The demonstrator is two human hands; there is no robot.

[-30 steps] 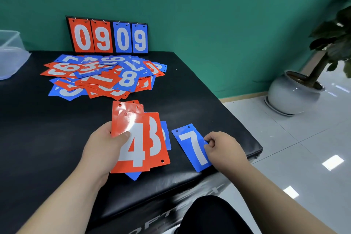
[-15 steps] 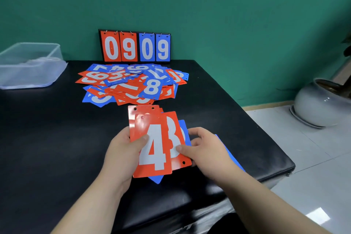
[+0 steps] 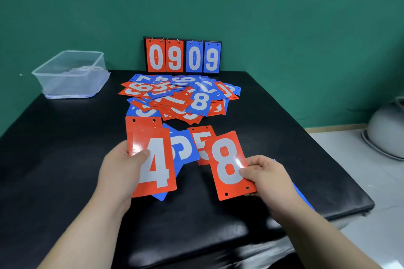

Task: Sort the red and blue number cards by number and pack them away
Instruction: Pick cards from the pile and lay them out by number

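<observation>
My left hand (image 3: 119,172) grips a fanned stack of cards with a red 4 card (image 3: 155,164) on top; a blue card (image 3: 184,148) fans out behind it. My right hand (image 3: 265,178) pinches a red 8 card (image 3: 228,165) by its lower right corner, held apart from the stack. A red 5 card (image 3: 202,144) shows behind the 8. A blue card (image 3: 302,197) lies on the table partly hidden under my right forearm. A loose pile of red and blue number cards (image 3: 181,98) lies farther back on the black table (image 3: 65,159).
A scoreboard stand (image 3: 182,55) showing 0909 leans against the green wall. A clear plastic container (image 3: 72,73) sits at the table's back left. A grey plant pot (image 3: 387,131) stands on the floor to the right, past the table's right edge.
My right hand came off the blue 7 on the table, reached the stack, and drew the red 8 out to the right. The camera view turned left.
</observation>
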